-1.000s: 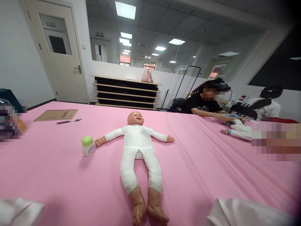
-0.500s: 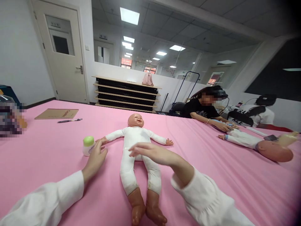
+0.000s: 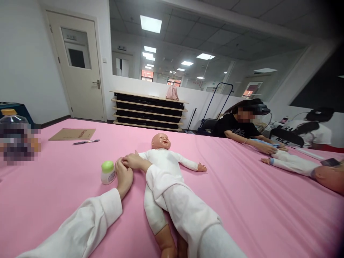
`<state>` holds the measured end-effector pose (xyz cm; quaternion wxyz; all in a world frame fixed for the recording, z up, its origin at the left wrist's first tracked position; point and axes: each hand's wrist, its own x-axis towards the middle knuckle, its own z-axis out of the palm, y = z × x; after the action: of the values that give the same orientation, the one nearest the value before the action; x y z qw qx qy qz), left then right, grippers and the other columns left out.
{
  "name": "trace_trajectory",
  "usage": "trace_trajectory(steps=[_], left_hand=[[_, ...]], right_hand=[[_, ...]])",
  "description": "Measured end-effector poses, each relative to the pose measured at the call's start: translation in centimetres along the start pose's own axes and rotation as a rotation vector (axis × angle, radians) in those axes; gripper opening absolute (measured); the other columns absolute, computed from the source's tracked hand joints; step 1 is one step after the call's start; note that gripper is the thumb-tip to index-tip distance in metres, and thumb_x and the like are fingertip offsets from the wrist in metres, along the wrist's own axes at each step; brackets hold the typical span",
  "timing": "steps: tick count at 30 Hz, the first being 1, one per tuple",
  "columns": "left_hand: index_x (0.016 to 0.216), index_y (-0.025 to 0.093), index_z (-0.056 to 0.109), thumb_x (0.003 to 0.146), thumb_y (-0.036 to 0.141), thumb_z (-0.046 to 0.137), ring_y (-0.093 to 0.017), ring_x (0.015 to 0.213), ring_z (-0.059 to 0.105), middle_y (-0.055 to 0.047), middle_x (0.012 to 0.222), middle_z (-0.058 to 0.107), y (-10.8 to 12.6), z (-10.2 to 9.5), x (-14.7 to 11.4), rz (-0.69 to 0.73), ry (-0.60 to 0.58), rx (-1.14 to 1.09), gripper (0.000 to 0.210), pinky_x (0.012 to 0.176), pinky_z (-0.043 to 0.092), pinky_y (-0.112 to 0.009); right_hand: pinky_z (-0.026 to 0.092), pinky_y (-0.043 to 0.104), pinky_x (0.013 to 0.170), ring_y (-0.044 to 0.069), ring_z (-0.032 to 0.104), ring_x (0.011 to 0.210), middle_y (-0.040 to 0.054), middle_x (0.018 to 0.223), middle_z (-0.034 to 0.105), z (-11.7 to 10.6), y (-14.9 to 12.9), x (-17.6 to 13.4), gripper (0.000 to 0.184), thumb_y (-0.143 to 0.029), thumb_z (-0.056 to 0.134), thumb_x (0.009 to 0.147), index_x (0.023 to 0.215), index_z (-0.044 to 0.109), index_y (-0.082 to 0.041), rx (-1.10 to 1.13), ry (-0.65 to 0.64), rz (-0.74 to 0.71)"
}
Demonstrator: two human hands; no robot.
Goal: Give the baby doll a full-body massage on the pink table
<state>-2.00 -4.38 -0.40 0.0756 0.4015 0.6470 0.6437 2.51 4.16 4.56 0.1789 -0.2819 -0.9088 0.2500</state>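
A baby doll [image 3: 164,161] in a white cloth body lies on its back on the pink-covered table, its head at the far end. My left hand [image 3: 125,176] curls around the doll's hand on the left side. From across the doll's body, my right hand [image 3: 135,161] reaches to the same spot, fingers bent over it and thumb raised. The doll's hand itself is hidden beneath my fingers. Just left of my left hand stands a small white jar [image 3: 108,173] with a green lid. My right sleeve covers part of the doll's belly and legs.
A brown notebook [image 3: 72,134] and a pen [image 3: 86,142] lie at the far left, near a plastic bottle [image 3: 16,132]. To the right a person in black [image 3: 236,125] handles a second doll [image 3: 295,163]. Shelves [image 3: 147,111] stand behind the table.
My right hand has moved left and away from me, from above the doll's belly to the doll's hand beside my left hand. My left hand's fingers have curled in more. The view has shifted slightly.
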Motion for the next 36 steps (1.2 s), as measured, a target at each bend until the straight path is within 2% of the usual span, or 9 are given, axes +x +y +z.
trace_trajectory(steps=[3, 8, 11, 15, 18, 24, 30, 33, 36], left_hand=[[0.115, 0.015, 0.039, 0.064, 0.002, 0.044, -0.026, 0.12, 0.035, -0.014, 0.12, 0.041, 0.3, -0.1, 0.1, -0.031, -0.005, -0.029, 0.053, 0.103, 0.027, -0.047], [0.119, 0.018, 0.038, 0.079, 0.015, 0.042, -0.022, 0.124, 0.032, -0.012, 0.126, 0.04, 1.0, 0.1, 0.2, 0.109, 0.11, -0.094, 0.041, 0.106, 0.025, -0.043], [0.123, 0.016, 0.034, 0.084, 0.028, 0.043, -0.023, 0.13, 0.025, -0.015, 0.134, 0.031, 0.5, 1.0, 1.2, 0.041, 0.196, -0.113, 0.042, 0.108, 0.02, -0.042], [0.123, 0.019, 0.038, 0.087, 0.036, 0.038, -0.021, 0.119, 0.043, -0.014, 0.128, 0.042, -0.5, 2.3, 3.3, -0.193, 0.051, -0.263, 0.04, 0.1, 0.034, -0.036], [0.107, 0.02, 0.051, 0.087, 0.038, 0.036, -0.019, 0.107, 0.052, -0.01, 0.115, 0.055, -1.0, 2.9, 4.3, -0.281, 0.048, -0.32, 0.031, 0.093, 0.039, -0.033], [0.094, 0.017, 0.057, 0.085, 0.043, 0.037, -0.017, 0.091, 0.058, -0.008, 0.097, 0.061, -1.6, 3.4, 4.2, -0.231, -0.037, -0.498, 0.034, 0.08, 0.045, -0.029], [0.095, 0.017, 0.056, 0.084, 0.04, 0.038, -0.016, 0.095, 0.055, -0.007, 0.101, 0.059, -0.9, 3.0, 3.8, -0.088, -0.106, -0.486, 0.031, 0.083, 0.043, -0.028], [0.091, 0.017, 0.055, 0.085, 0.038, 0.037, -0.015, 0.091, 0.055, -0.006, 0.096, 0.059, -0.6, 2.8, 3.9, -0.11, -0.091, -0.432, 0.029, 0.082, 0.042, -0.027], [0.083, 0.017, 0.054, 0.086, 0.038, 0.036, -0.014, 0.083, 0.055, -0.004, 0.087, 0.059, -0.7, 2.8, 4.2, -0.212, -0.049, -0.477, 0.027, 0.078, 0.043, -0.026]], right_hand=[[0.047, 0.038, 0.082, 0.018, 0.057, 0.092, 0.0051, 0.104, 0.058, -0.2, 0.3, -0.1, 0.028, -0.033, 0.052, 0.086, 0.106, 0.055, -0.013, 0.107, 0.092, 0.008], [0.049, 0.036, 0.079, 0.018, 0.056, 0.094, 0.0069, 0.109, 0.055, -0.3, 0.6, -0.2, 0.03, -0.033, 0.05, 0.088, 0.111, 0.052, -0.014, 0.181, 0.158, 0.013], [0.05, 0.036, 0.079, 0.017, 0.057, 0.093, 0.0068, 0.109, 0.055, -0.3, 0.8, -0.5, 0.031, -0.033, 0.05, 0.088, 0.111, 0.052, -0.013, 0.222, 0.197, 0.016], [0.049, 0.033, 0.077, 0.016, 0.057, 0.089, 0.0056, 0.103, 0.058, 0.0, 1.0, -0.7, 0.03, -0.033, 0.049, 0.088, 0.111, 0.052, -0.014, 0.265, 0.216, 0.012], [0.047, 0.027, 0.081, 0.012, 0.057, 0.09, 0.0038, 0.099, 0.061, 0.3, 1.2, -0.5, 0.029, -0.03, 0.04, 0.091, 0.115, 0.052, -0.018, 0.323, 0.214, -0.016], [0.045, 0.025, 0.079, 0.013, 0.058, 0.089, 0.0021, 0.101, 0.062, 0.6, 1.5, -0.4, 0.026, -0.035, 0.045, 0.087, 0.108, 0.056, -0.024, 0.389, 0.304, 0.001], [0.045, 0.023, 0.071, 0.012, 0.057, 0.075, -0.0002, 0.086, 0.062, 0.7, 1.2, -0.4, 0.016, -0.033, 0.047, 0.086, 0.095, 0.055, -0.022, 0.343, 0.435, 0.091], [0.046, 0.023, 0.07, 0.011, 0.057, 0.073, 0.0004, 0.083, 0.06, 1.0, 1.2, -0.2, 0.021, -0.034, 0.037, 0.09, 0.095, 0.053, -0.02, 0.391, 0.41, 0.123], [0.043, 0.026, 0.084, 0.012, 0.055, 0.092, 0.0049, 0.102, 0.058, 1.3, 1.4, -0.1, 0.024, -0.027, 0.037, 0.09, 0.108, 0.051, -0.019, 0.346, 0.328, 0.038]])
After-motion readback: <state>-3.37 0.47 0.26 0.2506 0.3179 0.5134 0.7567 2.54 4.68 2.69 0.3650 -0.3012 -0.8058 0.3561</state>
